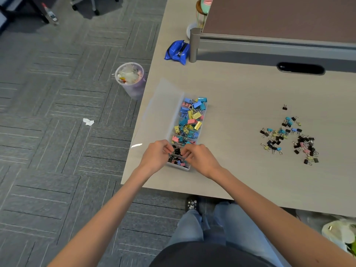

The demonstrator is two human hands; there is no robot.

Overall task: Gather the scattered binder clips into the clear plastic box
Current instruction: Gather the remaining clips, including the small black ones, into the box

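Both hands, left hand [157, 155] and right hand [200, 158], pinch small clips over the clear box [174, 120]; loose clips [289, 139] lie well apart.

both bare arms reach forward, left hand [157, 154] and right hand [200, 158] close together, fingers curled.

No text, label, brand, number or sign can be read anywhere in the head view. The blue packet [177, 52] lying on the desk [240, 105], far beyond the clear plastic box [187, 132], shows only glossy folds and a dark strip, with no letters that can be made out. The bottle [50, 14] on the floor, far off to the left of the box, has a pale label too small and blurred to read.
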